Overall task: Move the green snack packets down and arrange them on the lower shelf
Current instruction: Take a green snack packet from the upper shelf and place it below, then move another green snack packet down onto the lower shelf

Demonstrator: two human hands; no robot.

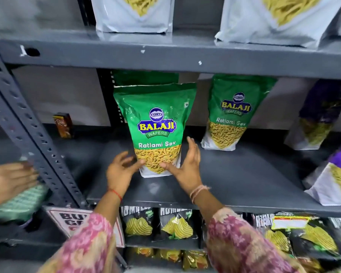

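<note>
Both hands point(122, 170) point(185, 166) bracket an upright green packet point(156, 123) — fingers point(140, 162) spread — on the grey shelf point(234, 174).

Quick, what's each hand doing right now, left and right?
Left hand: open, fingertips touching the front green packet low on its left side.
Right hand: open, palm against the packet's lower right edge; no closed grip.

Even indoor light, wide-angle bend, blurred edges

The green packet point(156, 127) at centre is sharp with slight sheen; the shelf point(234, 174) beneath the board above lies in soft shadow. The shelf edges bow, and another person's hand point(10, 180) at far left is smeared by motion blur.
</note>
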